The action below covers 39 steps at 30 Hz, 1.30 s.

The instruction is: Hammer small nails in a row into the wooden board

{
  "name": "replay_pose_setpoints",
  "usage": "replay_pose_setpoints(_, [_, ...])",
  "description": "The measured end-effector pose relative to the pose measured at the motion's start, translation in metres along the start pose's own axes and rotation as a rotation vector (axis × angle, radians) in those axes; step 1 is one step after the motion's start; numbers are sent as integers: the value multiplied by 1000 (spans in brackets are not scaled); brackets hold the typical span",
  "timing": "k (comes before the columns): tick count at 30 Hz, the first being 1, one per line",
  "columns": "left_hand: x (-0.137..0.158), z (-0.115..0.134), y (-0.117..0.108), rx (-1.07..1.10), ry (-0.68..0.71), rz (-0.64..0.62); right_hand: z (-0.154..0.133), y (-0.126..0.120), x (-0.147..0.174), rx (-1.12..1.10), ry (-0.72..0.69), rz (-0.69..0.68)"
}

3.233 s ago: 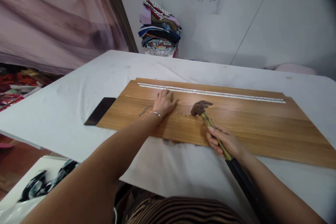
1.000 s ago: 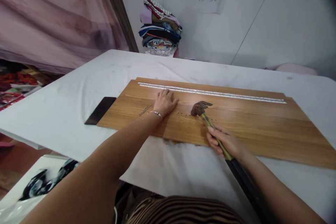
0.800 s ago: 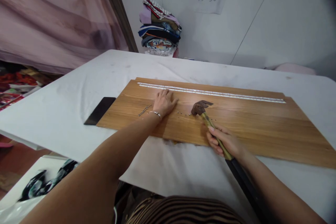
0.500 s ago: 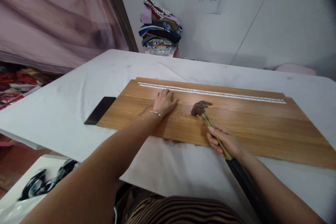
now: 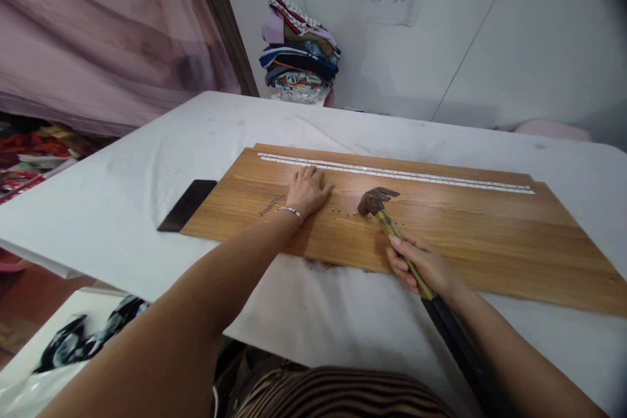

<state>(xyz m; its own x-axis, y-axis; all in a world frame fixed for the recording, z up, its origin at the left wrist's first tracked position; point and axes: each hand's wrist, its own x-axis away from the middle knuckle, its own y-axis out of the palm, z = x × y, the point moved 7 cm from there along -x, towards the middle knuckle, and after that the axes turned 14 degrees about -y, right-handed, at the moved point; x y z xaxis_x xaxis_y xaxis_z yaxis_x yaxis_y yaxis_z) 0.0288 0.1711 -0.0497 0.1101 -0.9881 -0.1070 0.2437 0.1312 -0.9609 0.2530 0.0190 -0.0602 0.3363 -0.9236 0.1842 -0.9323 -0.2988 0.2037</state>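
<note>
My left hand (image 5: 308, 191) lies flat on a brown wooden board (image 5: 470, 228), fingers spread, their tips close to two white measuring strips (image 5: 392, 174) along the far side. Beside the wrist, to its left, are a few loose nails (image 5: 271, 204). My right hand (image 5: 420, 262) is wrapped round the handle of a claw hammer (image 5: 376, 201). Its rusty head is down at the board, claw toward the right. Several small nail heads (image 5: 347, 213) show in a row on the wood left of the hammer head, with small dark spots to its right.
A white-covered table (image 5: 122, 189) carries the board. A black flat piece (image 5: 187, 206) pokes out at the board's left end. Folded clothes (image 5: 300, 52) are stacked by the wall, and a pink curtain (image 5: 98, 26) hangs at left. Patterned dark cloth (image 5: 88, 336) lies low on the left.
The hammer head has shifted very slightly, its claw a touch higher and to the right. My left hand keeps its place on the board.
</note>
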Motion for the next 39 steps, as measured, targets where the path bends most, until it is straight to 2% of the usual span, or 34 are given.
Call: replay_pose_setpoints(39, [0,0,0,9,-5,-14,1,0,0,3,-11,-18])
